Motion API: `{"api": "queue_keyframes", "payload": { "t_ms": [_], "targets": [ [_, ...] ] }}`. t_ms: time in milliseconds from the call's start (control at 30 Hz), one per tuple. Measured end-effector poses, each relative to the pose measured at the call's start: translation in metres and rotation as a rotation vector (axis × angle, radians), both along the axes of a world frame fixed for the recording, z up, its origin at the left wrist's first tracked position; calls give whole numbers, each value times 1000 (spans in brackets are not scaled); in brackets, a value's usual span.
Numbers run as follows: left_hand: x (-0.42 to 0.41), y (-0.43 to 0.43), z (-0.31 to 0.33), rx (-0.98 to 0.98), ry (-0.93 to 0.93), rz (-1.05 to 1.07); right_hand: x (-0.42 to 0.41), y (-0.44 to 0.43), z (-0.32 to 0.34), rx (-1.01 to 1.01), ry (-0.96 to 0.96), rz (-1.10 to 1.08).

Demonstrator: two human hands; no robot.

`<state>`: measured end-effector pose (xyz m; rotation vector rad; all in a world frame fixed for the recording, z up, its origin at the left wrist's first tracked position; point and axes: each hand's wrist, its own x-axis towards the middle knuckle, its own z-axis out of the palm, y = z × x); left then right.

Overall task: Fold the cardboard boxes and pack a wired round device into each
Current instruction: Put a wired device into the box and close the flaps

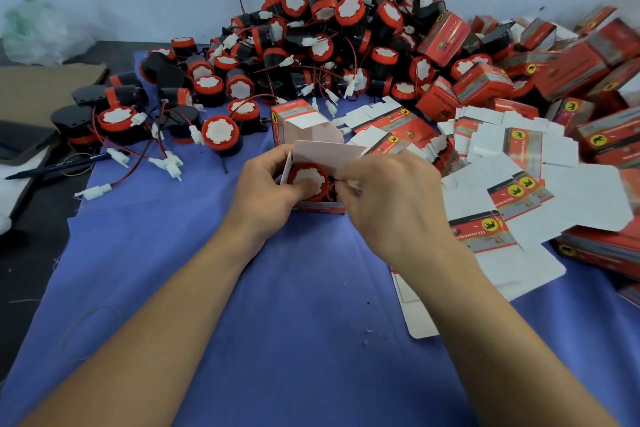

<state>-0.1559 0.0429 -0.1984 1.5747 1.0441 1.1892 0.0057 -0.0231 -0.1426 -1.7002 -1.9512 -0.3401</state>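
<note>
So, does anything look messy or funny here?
Mostly the heap of devices: it is piled high, with red wires tangled all through. The flat boxes lie strewn crookedly on the right instead of stacked. Small white scraps dot the cloth. Nothing looks broken.

Soft, even light of moderate brightness fills the scene, leaving only faint shadows on the blue cloth [263, 305]. The wide lens bows the edges outward, and the pile of devices [329, 28] at the back looks slightly smeared, fine print unreadable.
</note>
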Motion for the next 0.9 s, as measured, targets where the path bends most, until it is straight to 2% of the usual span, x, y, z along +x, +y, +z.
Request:
{"api": "queue_keyframes", "payload": {
  "t_ms": [100, 200, 300, 500, 633, 700, 800, 900],
  "targets": [
    [0, -2, 2, 15, 26, -30, -11, -2, 2, -88, -142, -121],
    [3, -4, 2, 8, 50, -49, -18, -1, 1, -104, -126, -246],
    [4, -4, 1, 9, 55, -46, -24, 0, 1, -106, -218, -195],
    [14, -13, -1, 28, 89, 31, -15, 6, 12, -367, -407, -5],
    [20, -14, 1, 32, 128, 85, 2, 0, 12, -465, -314, 150],
    [20, -12, 0, -8, 128, 97, 9, 1, 11, -453, -140, 160],
    [20, -10, 0, -63, 121, 88, 8, 9, 4, -433, 146, 28],
    [19, -9, 0, -94, 134, 72, 4, 16, -5, -381, 86, -104]
  ]
}}
